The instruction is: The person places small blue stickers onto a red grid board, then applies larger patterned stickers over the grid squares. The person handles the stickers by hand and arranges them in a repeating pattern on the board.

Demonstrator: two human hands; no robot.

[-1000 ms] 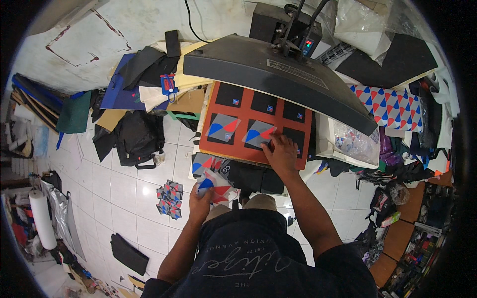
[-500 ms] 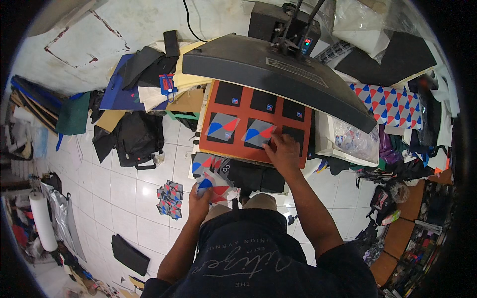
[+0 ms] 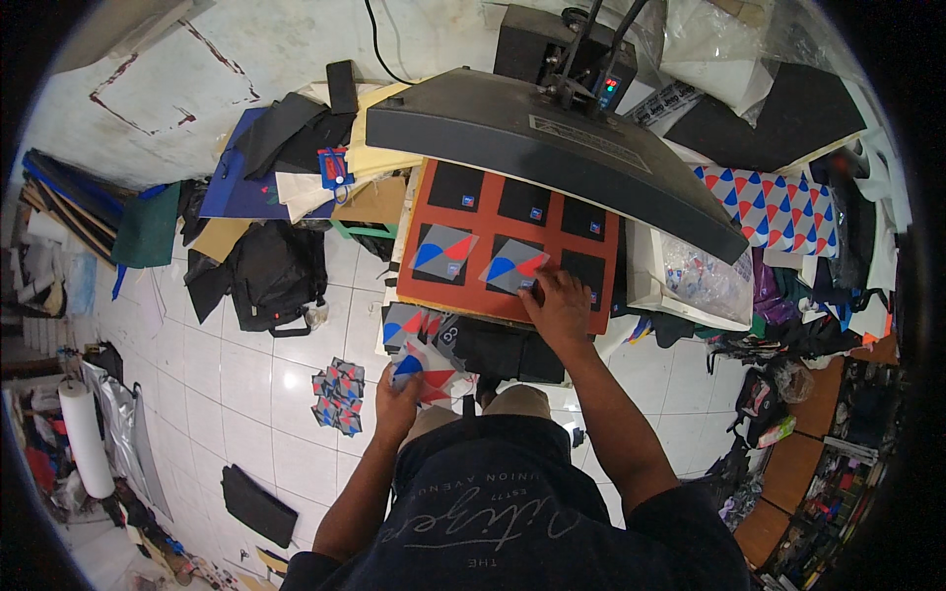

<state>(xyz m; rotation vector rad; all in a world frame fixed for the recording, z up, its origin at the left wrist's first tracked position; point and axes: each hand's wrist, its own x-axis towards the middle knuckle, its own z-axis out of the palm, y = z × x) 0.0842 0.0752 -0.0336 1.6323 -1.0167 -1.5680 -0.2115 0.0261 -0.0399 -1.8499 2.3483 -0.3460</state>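
Left fingers (image 3: 398, 396) closed on a fanned bunch of patterned films (image 3: 426, 366), nearer the body than the front edge of the red-brown pad (image 3: 453, 295). Right fingers (image 3: 564, 294) bent at the near right corner of the middle film sheet (image 3: 510, 264), laid on a black square; pinched or merely touching, cannot tell. Left of them, another film sheet (image 3: 442, 253). Right of them, a part-covered square (image 3: 586, 268), then the pad's side edge. Beyond them, a gap, then the tilted press plate's (image 3: 493, 123) lower edge. Left of the left fingers: tiled floor (image 3: 236, 394), a cluster of patterned pieces (image 3: 338, 396).
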